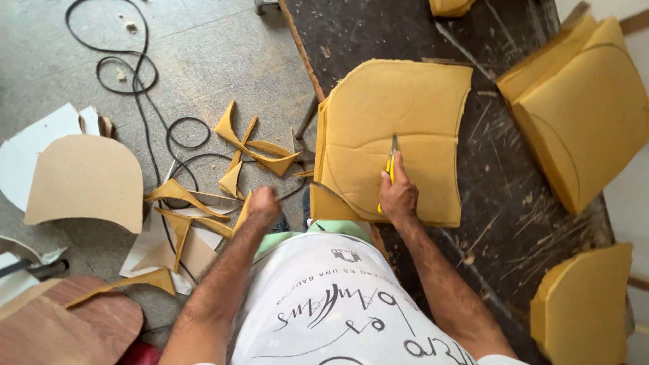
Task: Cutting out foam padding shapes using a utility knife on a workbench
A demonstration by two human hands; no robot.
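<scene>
Dark, scarred counter runs top to bottom on the right; grey floor on the left. Yellow foam slab, rounded at the top corners, lies flat on the counter, left edge at the counter rim, on top of at least one more slab of the same shape. A curved line is scored across its face. More foam pieces: a stack at the right edge, another piece lower right, well apart from the worked slab. On the floor: a cardboard template of the same arched shape, foam offcuts scattered beside the counter, a black cable looped across the tiles, a wood-grain panel bottom left.

Right hand rests on the slab's lower middle, fingers clamped on a yellow-handled utility knife, blade tip on the foam at the scored line. Left hand hangs off the counter over the floor, fingers curled into a fist, holding nothing that I can see.
</scene>
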